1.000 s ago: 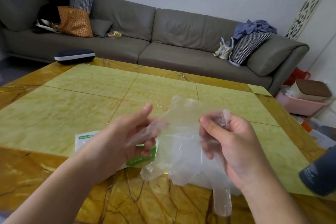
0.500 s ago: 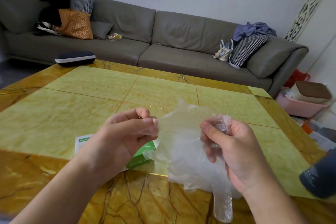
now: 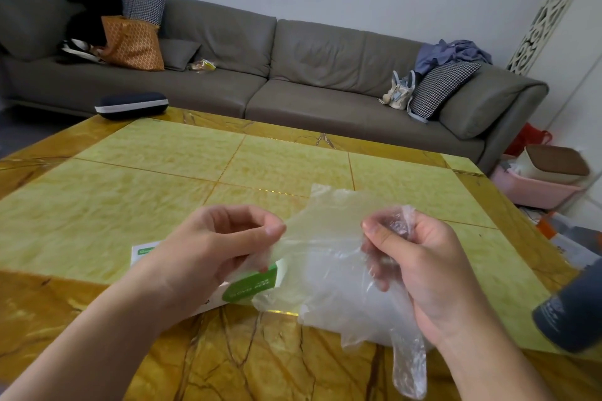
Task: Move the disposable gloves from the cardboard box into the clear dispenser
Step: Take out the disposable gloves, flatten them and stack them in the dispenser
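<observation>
We hold the bunch of disposable gloves above the tabletop, left hand pinching one edge, right hand curled around the rest, probably to separate them beside the cardboard box.

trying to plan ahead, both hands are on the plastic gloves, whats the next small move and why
Probably peel one layer free: the left hand pinches an edge of the gloves while the right hand grips the bunch, above the box. No dispenser is in view yet.
</observation>
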Action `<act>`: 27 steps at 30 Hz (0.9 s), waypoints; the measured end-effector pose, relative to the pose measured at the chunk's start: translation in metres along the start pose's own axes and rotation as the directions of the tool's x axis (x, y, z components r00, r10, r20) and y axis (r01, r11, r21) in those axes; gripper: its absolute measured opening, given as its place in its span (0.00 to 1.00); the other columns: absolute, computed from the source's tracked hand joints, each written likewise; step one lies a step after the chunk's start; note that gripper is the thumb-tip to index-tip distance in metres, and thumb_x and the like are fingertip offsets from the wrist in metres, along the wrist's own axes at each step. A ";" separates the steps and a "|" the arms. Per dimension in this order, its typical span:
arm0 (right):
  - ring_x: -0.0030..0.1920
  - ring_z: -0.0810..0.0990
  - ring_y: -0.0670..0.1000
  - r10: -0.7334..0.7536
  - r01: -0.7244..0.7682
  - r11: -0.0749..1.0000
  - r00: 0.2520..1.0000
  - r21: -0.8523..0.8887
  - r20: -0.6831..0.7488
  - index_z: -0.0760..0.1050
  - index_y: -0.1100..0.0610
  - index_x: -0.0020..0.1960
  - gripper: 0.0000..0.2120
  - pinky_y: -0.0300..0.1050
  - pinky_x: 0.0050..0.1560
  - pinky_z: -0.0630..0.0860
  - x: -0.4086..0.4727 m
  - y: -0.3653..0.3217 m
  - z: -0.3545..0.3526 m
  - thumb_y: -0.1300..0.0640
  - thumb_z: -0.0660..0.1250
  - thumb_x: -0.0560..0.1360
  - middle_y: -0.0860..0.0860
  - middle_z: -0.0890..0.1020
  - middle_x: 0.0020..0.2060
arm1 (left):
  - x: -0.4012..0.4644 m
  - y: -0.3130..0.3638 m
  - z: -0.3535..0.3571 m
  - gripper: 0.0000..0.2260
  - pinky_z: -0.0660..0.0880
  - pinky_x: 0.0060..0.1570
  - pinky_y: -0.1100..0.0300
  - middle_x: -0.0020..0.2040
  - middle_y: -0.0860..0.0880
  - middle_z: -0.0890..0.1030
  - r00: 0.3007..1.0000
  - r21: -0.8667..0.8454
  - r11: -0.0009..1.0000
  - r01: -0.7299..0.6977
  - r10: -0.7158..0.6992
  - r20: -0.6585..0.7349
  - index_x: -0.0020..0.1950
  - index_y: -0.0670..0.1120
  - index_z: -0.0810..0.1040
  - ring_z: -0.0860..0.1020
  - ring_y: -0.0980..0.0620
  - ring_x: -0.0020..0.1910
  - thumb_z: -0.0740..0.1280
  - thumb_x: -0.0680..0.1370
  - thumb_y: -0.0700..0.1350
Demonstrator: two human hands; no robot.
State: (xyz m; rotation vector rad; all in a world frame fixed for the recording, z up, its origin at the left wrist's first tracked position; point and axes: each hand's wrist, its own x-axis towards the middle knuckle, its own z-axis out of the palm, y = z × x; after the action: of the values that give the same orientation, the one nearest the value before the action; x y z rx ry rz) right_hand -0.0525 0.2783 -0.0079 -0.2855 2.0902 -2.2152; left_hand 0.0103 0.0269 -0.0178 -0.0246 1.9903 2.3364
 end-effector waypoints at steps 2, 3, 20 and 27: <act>0.28 0.75 0.55 -0.003 0.003 1.000 1.000 -0.003 -0.002 0.81 0.64 0.47 0.03 0.44 0.23 0.70 0.000 0.000 -0.001 0.68 0.71 0.78 0.60 0.81 0.33 | -0.002 0.003 -0.005 0.17 0.69 0.38 0.58 0.39 0.39 0.74 0.996 0.015 0.999 0.031 -0.032 0.079 0.54 0.37 0.85 0.70 0.44 0.36 0.79 0.72 0.48; 0.28 0.75 0.55 -0.003 0.003 1.000 1.000 -0.005 -0.006 0.81 0.64 0.47 0.03 0.44 0.23 0.70 0.000 0.000 -0.002 0.69 0.70 0.79 0.60 0.81 0.33 | -0.003 0.004 -0.006 0.17 0.71 0.36 0.60 0.38 0.40 0.74 0.992 0.027 0.998 0.048 -0.051 0.116 0.55 0.37 0.85 0.71 0.46 0.34 0.79 0.73 0.47; 0.28 0.75 0.55 -0.007 0.006 0.999 1.000 -0.043 -0.005 0.81 0.65 0.48 0.01 0.44 0.25 0.71 0.001 0.000 -0.009 0.67 0.71 0.78 0.60 0.82 0.34 | -0.006 0.008 0.006 0.11 0.74 0.43 0.53 0.39 0.42 0.78 0.991 0.209 0.978 0.003 -0.031 0.130 0.45 0.42 0.86 0.75 0.46 0.38 0.69 0.80 0.47; 0.28 0.76 0.55 -0.006 0.004 0.999 0.999 -0.037 -0.039 0.81 0.64 0.47 0.01 0.47 0.27 0.70 0.004 0.000 -0.013 0.66 0.72 0.78 0.59 0.82 0.34 | -0.003 0.006 0.003 0.11 0.81 0.46 0.58 0.45 0.42 0.87 0.999 0.222 0.975 -0.016 0.027 -0.045 0.46 0.43 0.88 0.84 0.47 0.43 0.72 0.76 0.50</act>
State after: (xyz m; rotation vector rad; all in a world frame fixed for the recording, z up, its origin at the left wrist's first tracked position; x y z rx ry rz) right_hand -0.0591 0.2907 -0.0079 -0.2521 2.1548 -2.2043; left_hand 0.0126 0.0289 -0.0108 -0.0465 2.2733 2.1296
